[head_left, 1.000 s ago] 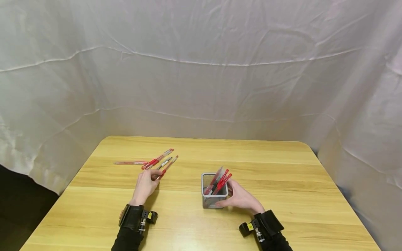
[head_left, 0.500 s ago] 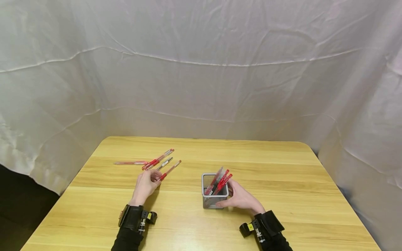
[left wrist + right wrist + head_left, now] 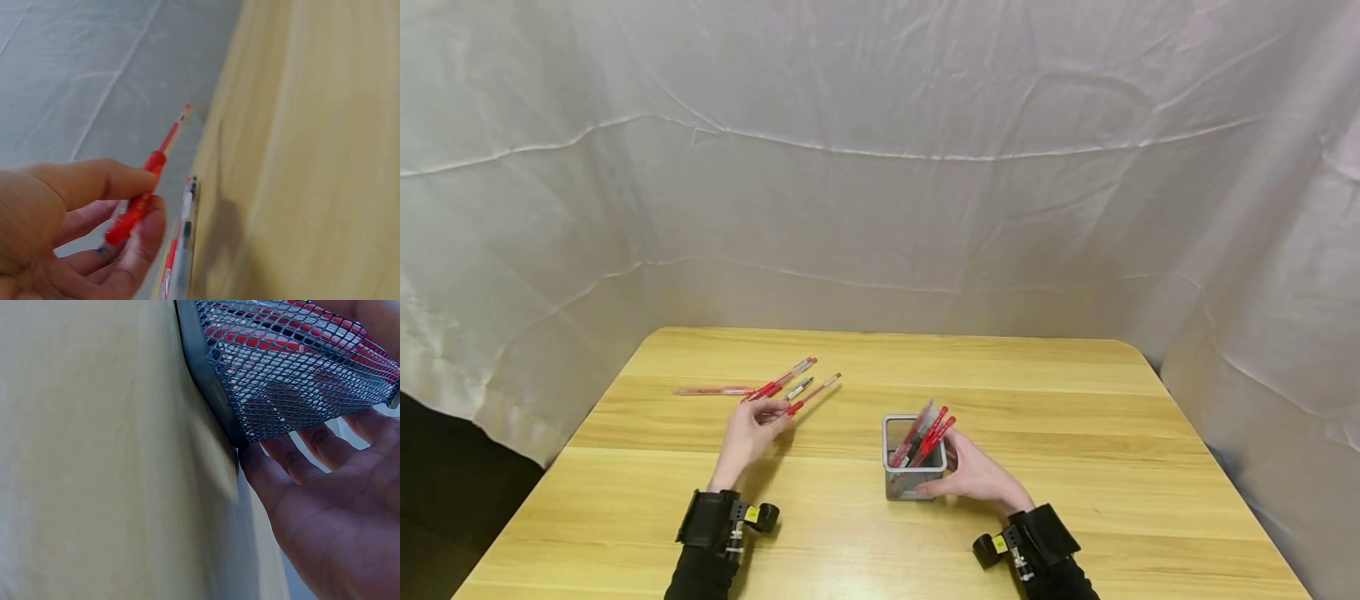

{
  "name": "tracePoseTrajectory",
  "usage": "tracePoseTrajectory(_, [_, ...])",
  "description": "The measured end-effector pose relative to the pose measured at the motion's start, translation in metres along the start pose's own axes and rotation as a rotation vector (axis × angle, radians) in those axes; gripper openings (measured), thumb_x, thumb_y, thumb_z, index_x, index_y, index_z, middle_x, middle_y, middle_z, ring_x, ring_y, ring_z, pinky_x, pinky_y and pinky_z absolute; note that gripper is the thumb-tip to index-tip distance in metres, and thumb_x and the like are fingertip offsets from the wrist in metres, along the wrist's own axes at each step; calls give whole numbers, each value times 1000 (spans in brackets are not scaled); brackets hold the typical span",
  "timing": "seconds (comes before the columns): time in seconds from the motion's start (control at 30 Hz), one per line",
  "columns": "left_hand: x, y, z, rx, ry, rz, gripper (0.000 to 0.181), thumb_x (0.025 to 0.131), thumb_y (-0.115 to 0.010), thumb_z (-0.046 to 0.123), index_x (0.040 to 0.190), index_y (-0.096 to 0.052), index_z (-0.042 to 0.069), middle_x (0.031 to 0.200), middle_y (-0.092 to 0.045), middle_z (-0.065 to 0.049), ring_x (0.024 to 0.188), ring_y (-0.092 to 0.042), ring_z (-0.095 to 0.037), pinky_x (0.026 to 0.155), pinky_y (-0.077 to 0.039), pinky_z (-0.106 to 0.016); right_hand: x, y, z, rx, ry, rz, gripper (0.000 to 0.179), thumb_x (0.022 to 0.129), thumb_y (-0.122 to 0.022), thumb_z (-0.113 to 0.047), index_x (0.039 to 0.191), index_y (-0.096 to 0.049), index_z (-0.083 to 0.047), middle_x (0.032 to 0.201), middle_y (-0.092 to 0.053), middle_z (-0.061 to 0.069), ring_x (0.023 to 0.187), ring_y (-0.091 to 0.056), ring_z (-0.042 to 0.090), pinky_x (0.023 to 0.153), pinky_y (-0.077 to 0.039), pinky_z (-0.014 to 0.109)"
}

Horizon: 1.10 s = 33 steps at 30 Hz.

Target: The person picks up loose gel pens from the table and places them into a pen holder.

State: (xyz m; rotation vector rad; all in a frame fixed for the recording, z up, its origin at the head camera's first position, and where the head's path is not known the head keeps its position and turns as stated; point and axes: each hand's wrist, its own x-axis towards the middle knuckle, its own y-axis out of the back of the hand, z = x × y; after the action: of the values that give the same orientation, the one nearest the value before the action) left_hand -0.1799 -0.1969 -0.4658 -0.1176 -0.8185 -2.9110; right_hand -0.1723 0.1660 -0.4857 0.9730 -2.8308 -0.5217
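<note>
Between thumb and fingers, my left hand (image 3: 749, 437) pinches a red pen (image 3: 154, 164) by its red grip. In the left wrist view the pen is tilted up, raised off the table. My right hand (image 3: 979, 475) holds the right side of a grey mesh pen holder (image 3: 913, 482), its thumb at the front and fingers behind. Several red pens (image 3: 937, 433) lean inside the holder, with a dark one among them. The right wrist view shows the fingers curled round the mesh wall (image 3: 275, 406) and the holder's base at the tabletop.
Beyond the left hand lie a pair of red pens (image 3: 782, 379) side by side and a black-and-clear pen (image 3: 800, 387). Another red pen (image 3: 711, 390) points left. The wooden table (image 3: 1075, 400) is enclosed by grey-white cloth (image 3: 880, 208) at the back and sides.
The left hand has lifted the pinched red pen and moved slightly right and away from me. The right hand and the pen holder have stayed in place.
</note>
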Motion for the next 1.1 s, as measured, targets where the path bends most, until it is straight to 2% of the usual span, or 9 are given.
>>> tracePoseTrajectory(0.13, [1, 2, 5, -137, 18, 94, 22, 89, -70, 2, 110, -73, -4, 104, -73, -21, 78, -62, 1, 71, -50, -12, -1, 0, 0, -11, -6, 5, 82, 78, -85, -19, 146, -41, -4, 134, -61, 18, 122, -58, 31, 103, -50, 40])
tracePoseTrajectory(0.27, [1, 4, 10, -344, 42, 181, 25, 89, -72, 1, 113, -72, -7, 95, -74, -1, 75, -63, 3, 67, -53, -13, -1, 0, 0, -16, -15, 15, 82, 77, -85, -20, 145, -41, -3, 134, -61, 18, 124, -57, 32, 105, -48, 48])
tracePoseTrajectory(0.37, [1, 5, 16, -476, 22, 243, 26, 88, -73, -2, 112, -71, -11, 84, -70, 11, 68, -60, 2, 61, -51, -12, -1, 0, 1, -14, -21, 22, 82, 77, -86, -20, 144, -42, -3, 134, -61, 18, 124, -57, 32, 106, -46, 49])
tracePoseTrajectory(0.47, [0, 7, 22, -538, 8, 295, 27, 87, -75, 0, 111, -71, -11, 80, -70, 14, 66, -60, 0, 58, -48, -13, -1, 0, 0, -11, -12, 22, 83, 77, -86, -20, 145, -41, -4, 134, -61, 17, 124, -57, 30, 105, -47, 43])
tracePoseTrajectory(0.57, [-1, 10, 29, -582, 8, 331, 29, 88, -75, 1, 114, -70, -11, 84, -71, 13, 73, -64, -1, 65, -52, -12, -1, 0, 0, -9, 6, 14, 87, 77, -86, -21, 148, -38, -5, 136, -60, 14, 124, -58, 25, 103, -48, 33])
tracePoseTrajectory(0.67, [-1, 11, 35, -630, -13, 375, 30, 87, -74, 0, 114, -68, -12, 84, -67, 10, 74, -62, -2, 70, -54, -11, -1, 1, -1, -9, 27, 6, 87, 78, -86, -22, 149, -39, -7, 136, -60, 12, 122, -59, 18, 101, -49, 26])
tracePoseTrajectory(0.87, [-1, 13, 47, -745, -96, 452, 25, 87, -74, -3, 109, -67, -13, 87, -70, 5, 79, -65, -5, 73, -55, -13, -2, 3, -2, -23, 43, 5, 82, 78, -86, -23, 146, -42, -11, 133, -63, 9, 116, -61, 8, 99, -50, 25])
tracePoseTrajectory(0.93, [-3, 13, 52, -761, -117, 462, 25, 87, -73, -4, 109, -66, -11, 90, -72, 5, 83, -68, -5, 77, -57, -14, -1, 2, -1, -14, 44, 2, 84, 78, -85, -22, 148, -40, -9, 135, -62, 11, 119, -61, 12, 99, -50, 25])
tracePoseTrajectory(1.1, [-10, 14, 66, -790, -160, 441, 29, 88, -72, -5, 115, -66, 4, 94, -71, 5, 87, -70, -6, 81, -59, -17, 0, 2, -2, -5, 16, 10, 92, 77, -86, -21, 152, -35, -6, 138, -59, 12, 127, -56, 28, 101, -48, 26])
